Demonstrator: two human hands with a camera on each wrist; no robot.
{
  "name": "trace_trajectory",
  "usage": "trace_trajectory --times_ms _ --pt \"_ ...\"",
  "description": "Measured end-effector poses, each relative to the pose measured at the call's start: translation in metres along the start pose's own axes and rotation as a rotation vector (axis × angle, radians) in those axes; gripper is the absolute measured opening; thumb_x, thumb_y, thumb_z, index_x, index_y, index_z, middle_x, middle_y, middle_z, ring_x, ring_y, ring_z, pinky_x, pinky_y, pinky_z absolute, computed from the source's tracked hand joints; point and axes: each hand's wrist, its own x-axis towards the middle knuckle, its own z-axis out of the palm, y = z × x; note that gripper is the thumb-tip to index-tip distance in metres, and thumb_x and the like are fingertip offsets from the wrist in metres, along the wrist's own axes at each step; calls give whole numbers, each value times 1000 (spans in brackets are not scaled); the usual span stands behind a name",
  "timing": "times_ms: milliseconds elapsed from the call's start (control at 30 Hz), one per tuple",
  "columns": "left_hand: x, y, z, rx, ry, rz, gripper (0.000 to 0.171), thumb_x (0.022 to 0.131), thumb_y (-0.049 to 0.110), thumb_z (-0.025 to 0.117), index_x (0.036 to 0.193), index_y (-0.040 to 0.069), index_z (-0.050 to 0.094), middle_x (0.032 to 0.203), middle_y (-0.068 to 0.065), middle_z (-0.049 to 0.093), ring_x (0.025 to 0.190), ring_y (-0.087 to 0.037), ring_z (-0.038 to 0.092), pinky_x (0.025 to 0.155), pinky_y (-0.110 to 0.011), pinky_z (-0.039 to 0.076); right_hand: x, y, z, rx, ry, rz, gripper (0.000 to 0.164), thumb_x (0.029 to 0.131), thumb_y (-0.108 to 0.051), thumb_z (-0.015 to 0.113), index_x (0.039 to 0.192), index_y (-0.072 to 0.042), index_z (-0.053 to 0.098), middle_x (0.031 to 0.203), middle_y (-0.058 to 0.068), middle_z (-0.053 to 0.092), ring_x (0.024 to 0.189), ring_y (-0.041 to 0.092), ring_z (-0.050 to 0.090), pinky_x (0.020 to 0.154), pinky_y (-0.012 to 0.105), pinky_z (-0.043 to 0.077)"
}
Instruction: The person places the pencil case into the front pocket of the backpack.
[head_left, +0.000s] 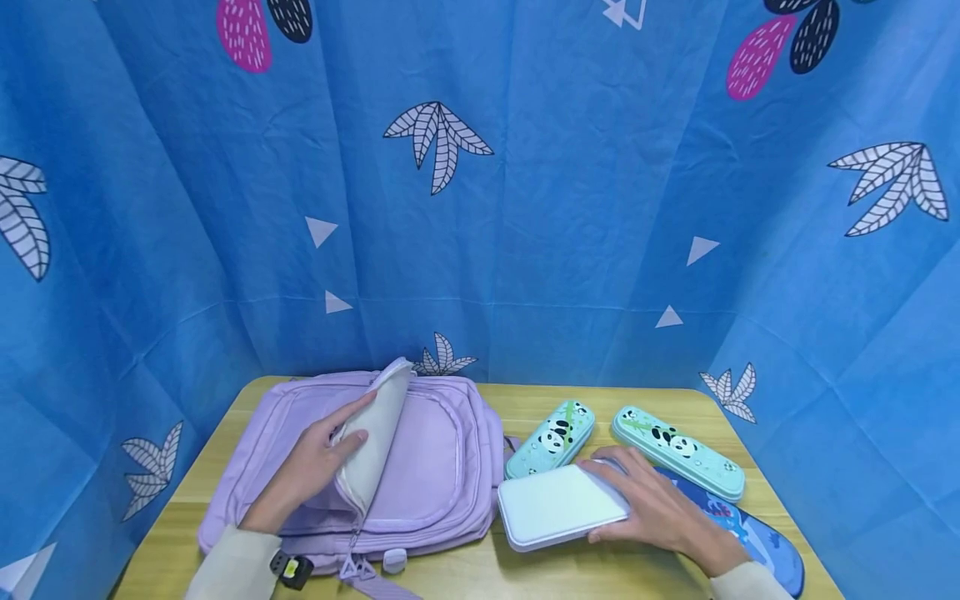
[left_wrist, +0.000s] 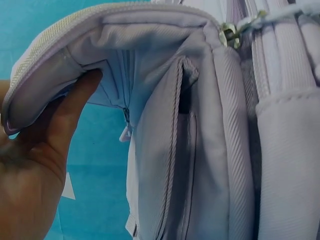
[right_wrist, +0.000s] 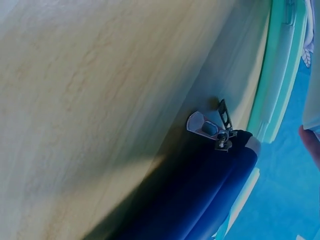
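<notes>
A lilac backpack [head_left: 431,454] lies on the table with its front pocket unzipped. My left hand [head_left: 318,454] grips the pocket's flap [head_left: 384,437] and holds it raised, thumb on one side and fingers on the other. The left wrist view looks into the pocket, where an inner sleeve [left_wrist: 155,150] shows. To the right of the bag, my right hand [head_left: 645,504] holds a pale, whitish pencil case [head_left: 558,504] by its right end, tilted above the table. Only a fingertip [right_wrist: 311,145] and an edge of that case appear in the right wrist view.
Two mint pencil cases with pandas lie behind my right hand, one nearer the bag [head_left: 543,442], one farther right [head_left: 682,450]. A blue zipped case [head_left: 776,550] lies partly under my right forearm. Blue patterned curtain [head_left: 525,208] surrounds the wooden table [head_left: 465,575].
</notes>
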Motion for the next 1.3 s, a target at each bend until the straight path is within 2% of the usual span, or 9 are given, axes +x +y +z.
trace_trajectory --times_ms 200,300,400,500,600,867,1067,1300 --pt "-4 3 -2 -13 25 -7 56 112 15 59 167 18 47 175 -16 39 163 -44 31 129 -64 27 6 -2 0 -7 24 1 98 70 -73 92 153 -30 62 142 -1 63 124 18 57 86 44 60" --pt "-5 5 -3 -14 34 -4 56 112 15 60 167 18 47 175 -15 40 163 -41 32 129 -58 28 8 -3 0 -18 39 0 98 70 -75 91 153 -31 63 140 0 65 123 19 58 85 43 61" --pt "-6 5 -2 -24 41 -6 56 112 16 60 167 18 47 175 -14 41 163 -39 33 128 -33 32 9 -5 0 -22 52 8 97 72 -78 88 153 -32 63 140 0 65 122 19 60 84 42 60" --pt "-6 5 -2 -44 49 -9 56 112 16 61 167 17 47 175 -13 40 163 -39 32 117 -8 27 13 -8 -1 -12 61 20 95 73 -80 85 152 -31 64 140 0 64 122 19 60 85 43 60" --pt "-7 5 -3 -67 53 -6 56 112 16 61 166 16 47 175 -14 40 164 -40 30 109 2 23 19 -12 -1 1 58 40 94 75 -81 84 151 -29 65 139 0 65 123 18 60 88 46 61" --pt "-8 5 -3 -96 55 -13 56 112 16 60 166 17 48 175 -11 40 165 -39 29 108 3 24 36 -20 0 -9 69 45 94 77 -85 78 150 -28 66 138 2 66 124 22 61 94 53 60" --pt "-10 5 -4 -97 58 -13 56 113 16 60 167 16 47 176 -12 39 165 -40 29 108 3 24 45 -25 8 -16 104 35 95 77 -87 77 148 -24 68 136 2 66 121 20 60 95 48 57" --pt "-9 3 0 -54 75 20 55 113 14 58 167 14 47 175 -13 41 164 -40 32 109 2 23 54 -33 13 18 111 64 95 76 -87 77 146 -24 69 138 1 65 121 21 61 92 46 58"
